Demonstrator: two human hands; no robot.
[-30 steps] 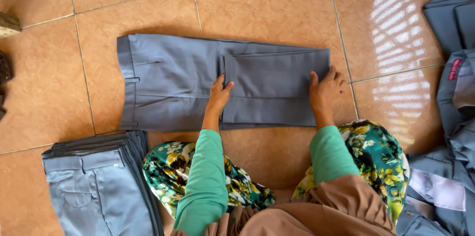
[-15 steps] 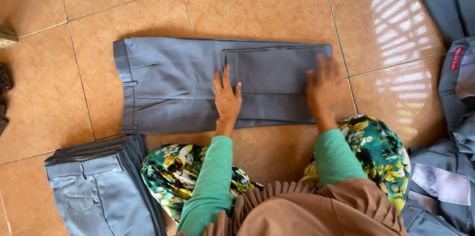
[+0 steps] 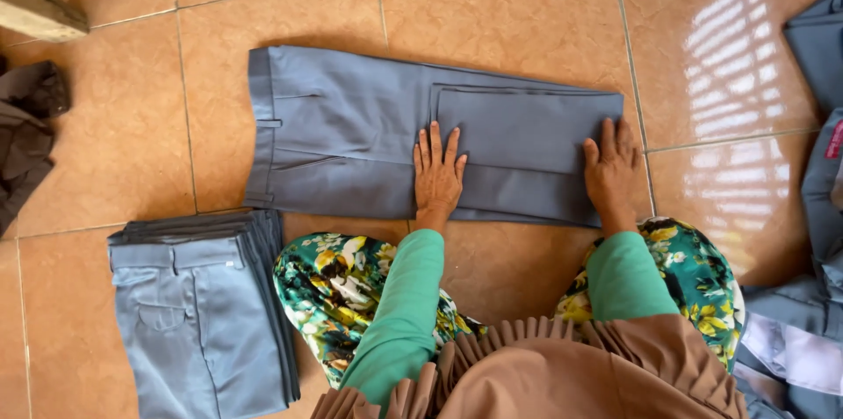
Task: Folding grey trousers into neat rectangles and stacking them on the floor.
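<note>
Both hands have slid apart along the grey trousers [image 3: 351, 133] since a moment earlier: the left hand [image 3: 437, 171] now presses flat near the middle, the right hand [image 3: 612, 169] at the folded end, fingers spread and gripping nothing. The trousers lie half-folded on the tiled floor [image 3: 492, 6], a stack of folded trousers [image 3: 204, 314] nearby, suggesting smoothing.

The left hand [image 3: 437, 171] has slid from the near edge of the grey trousers [image 3: 351, 138] toward 12 o'clock and now lies flat, fingers spread, at the folded leg's edge. The right hand [image 3: 612, 169] has flattened too, fingers pointing to 12 o'clock, at the fold's 3 o'clock end.
</note>
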